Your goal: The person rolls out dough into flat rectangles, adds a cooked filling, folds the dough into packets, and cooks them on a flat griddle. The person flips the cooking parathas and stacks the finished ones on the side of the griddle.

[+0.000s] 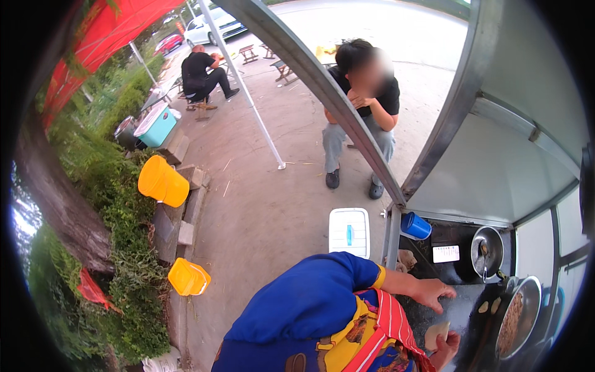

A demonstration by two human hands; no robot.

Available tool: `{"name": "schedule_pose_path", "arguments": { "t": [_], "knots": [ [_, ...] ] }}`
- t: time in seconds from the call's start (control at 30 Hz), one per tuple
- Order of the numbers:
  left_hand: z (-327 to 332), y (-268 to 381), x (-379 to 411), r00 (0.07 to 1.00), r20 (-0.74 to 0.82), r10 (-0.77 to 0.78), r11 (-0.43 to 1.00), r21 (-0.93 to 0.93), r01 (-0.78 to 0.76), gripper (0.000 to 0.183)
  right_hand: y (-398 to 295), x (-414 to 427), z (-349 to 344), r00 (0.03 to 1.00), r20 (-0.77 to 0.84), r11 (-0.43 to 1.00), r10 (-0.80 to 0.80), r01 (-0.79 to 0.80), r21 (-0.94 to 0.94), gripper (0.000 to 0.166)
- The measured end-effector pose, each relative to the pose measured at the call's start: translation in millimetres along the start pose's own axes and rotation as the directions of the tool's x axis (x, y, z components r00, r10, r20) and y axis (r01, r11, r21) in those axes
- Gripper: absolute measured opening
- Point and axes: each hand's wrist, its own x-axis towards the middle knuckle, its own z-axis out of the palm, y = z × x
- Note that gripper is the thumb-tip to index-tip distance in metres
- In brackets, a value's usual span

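My left hand [432, 293] is held over the dark work surface [420, 309], fingers apart and nothing in them. Below it in the picture, my right hand [447, 348] grips a pale, flat piece of dough [436, 334]. Two small dough pieces [489, 307] lie farther across the surface. Beyond them a wide metal bowl [533, 297] holds a brown, crumbly filling [510, 325]. A second metal bowl [493, 239] with a spoon [484, 258] in it stands beyond my left hand.
A metal frame post [393, 232] borders the stall. Near it are a blue cup [416, 226] and a white card with writing [446, 254]. A white lidded box [348, 232] stands outside, before a seated person [362, 88]. Yellow buckets [163, 181] stand by the hedge.
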Motion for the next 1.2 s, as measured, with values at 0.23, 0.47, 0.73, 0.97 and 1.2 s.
{"name": "schedule_pose_path", "arguments": {
  "t": [0.23,0.47,0.73,0.97,1.2],
  "knots": [
    [11,23,27,0.796,0.541,-0.273,0.742,-0.408,0.532,0.034,-33,-21,19,0.920,-0.379,0.990,-0.099,0.128,0.054,0.029],
    [6,27,30,0.642,0.732,-0.228,0.418,-0.522,0.743,0.036,-46,-43,17,0.972,-0.193,0.991,0.131,-0.135,-0.003,0.039],
    [80,24,17,0.566,0.749,-0.344,0.438,-0.406,0.802,0.046,-20,-90,11,0.878,-0.401,0.964,0.263,-0.224,0.143,0.036],
    [135,4,17,0.587,0.659,-0.470,0.499,-0.351,0.793,0.039,65,-84,-17,0.744,-0.522,0.878,0.417,-0.183,0.441,0.027],
    [130,-56,24,0.613,0.399,-0.682,0.605,-0.164,0.779,0.041,98,-25,-263,0.548,-0.834,0.926,-0.068,-0.276,-0.257,0.075]
  ]
}}
